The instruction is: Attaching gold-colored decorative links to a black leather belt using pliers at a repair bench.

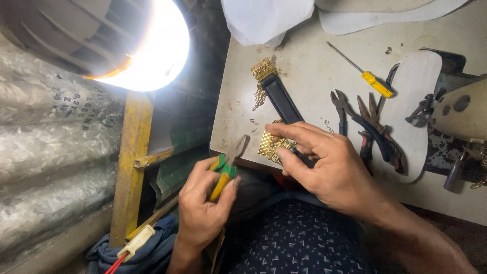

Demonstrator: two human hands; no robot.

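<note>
My left hand (203, 203) grips a pair of pliers (227, 169) with green and yellow handles, jaws pointing up toward the table edge. My right hand (324, 162) pinches a gold metal watch band (271, 144) at the near edge of the table, thumb and fingers closed on its links. A black strap (280, 96) with a gold end piece (263, 68) runs away from it across the worktop, and loose gold links (259, 96) lie beside it.
A yellow-handled screwdriver (373, 81), several dark pliers (368, 127) and a white sole-shaped board (413, 101) lie on the worn table (314, 56). A bright lamp (147, 50) glares at upper left above a yellow frame (132, 152). White cloth (264, 18) lies at the back.
</note>
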